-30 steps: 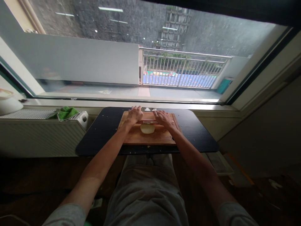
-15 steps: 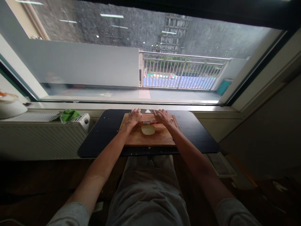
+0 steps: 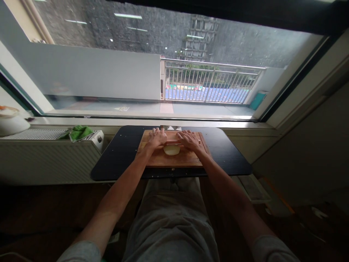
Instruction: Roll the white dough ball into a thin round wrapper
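A pale round of dough lies on a wooden board on the black table. Across the dough's far edge rests a rolling pin with a red label. My left hand lies on the pin's left end, fingers stretched out flat. On the right end my right hand presses down in the same way, fingers spread. Both palms hide most of the pin.
White specks dot the table. A white radiator stands to the left with a green cloth on top and a white bowl further left. A wide window runs behind the table. My lap is below its near edge.
Both hands and the rolling pin have moved a little toward me, so the pin now sits on the dough's far edge instead of just behind it.
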`<control>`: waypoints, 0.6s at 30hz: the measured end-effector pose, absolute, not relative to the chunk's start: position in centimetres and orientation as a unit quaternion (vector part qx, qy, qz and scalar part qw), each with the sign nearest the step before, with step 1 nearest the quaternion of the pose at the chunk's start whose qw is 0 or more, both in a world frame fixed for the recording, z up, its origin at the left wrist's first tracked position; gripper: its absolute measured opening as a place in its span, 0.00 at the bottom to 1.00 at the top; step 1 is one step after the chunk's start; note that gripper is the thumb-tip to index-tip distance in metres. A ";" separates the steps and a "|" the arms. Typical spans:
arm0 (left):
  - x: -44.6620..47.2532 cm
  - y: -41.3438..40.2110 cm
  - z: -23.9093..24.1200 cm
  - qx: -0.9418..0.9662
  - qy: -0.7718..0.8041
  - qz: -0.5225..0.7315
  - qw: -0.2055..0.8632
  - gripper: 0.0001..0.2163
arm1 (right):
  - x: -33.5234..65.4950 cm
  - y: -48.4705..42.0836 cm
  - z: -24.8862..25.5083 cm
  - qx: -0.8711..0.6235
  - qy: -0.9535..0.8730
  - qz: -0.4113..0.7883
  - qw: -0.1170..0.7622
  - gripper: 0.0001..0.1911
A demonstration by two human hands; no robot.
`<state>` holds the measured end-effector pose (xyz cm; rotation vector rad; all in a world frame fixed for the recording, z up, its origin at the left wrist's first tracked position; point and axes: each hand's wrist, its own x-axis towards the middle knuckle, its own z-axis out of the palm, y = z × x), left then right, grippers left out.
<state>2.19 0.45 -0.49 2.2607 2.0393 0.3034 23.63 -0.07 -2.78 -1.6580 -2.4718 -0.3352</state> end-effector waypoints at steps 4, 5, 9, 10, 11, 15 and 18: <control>2.1 -1.6 -0.6 0.745 0.657 0.104 0.049 0.26 | 23.4 -1.7 -2.4 -0.557 -0.822 -0.100 0.061 0.25; 2.1 -2.1 -0.7 0.745 0.656 0.110 0.045 0.27 | 23.4 -2.2 -2.3 -0.552 -0.826 -0.100 0.060 0.25; 2.0 -3.4 -1.0 0.750 0.651 0.118 0.025 0.26 | 23.8 -4.2 -2.3 -0.528 -0.841 -0.103 0.060 0.29; 2.0 -3.7 -1.1 0.753 0.648 0.117 0.019 0.26 | 23.8 -4.7 -2.4 -0.527 -0.841 -0.104 0.062 0.29; 2.0 -4.0 -1.3 0.755 0.644 0.118 0.011 0.26 | 23.9 -5.2 -2.4 -0.528 -0.840 -0.105 0.065 0.30; 1.8 -5.0 -1.9 0.761 0.635 0.133 -0.023 0.26 | 23.6 -6.5 -2.3 -0.548 -0.827 -0.103 0.074 0.29; 1.8 -5.8 -2.1 0.761 0.633 0.142 -0.031 0.26 | 23.3 -7.1 -2.3 -0.560 -0.820 -0.095 0.077 0.29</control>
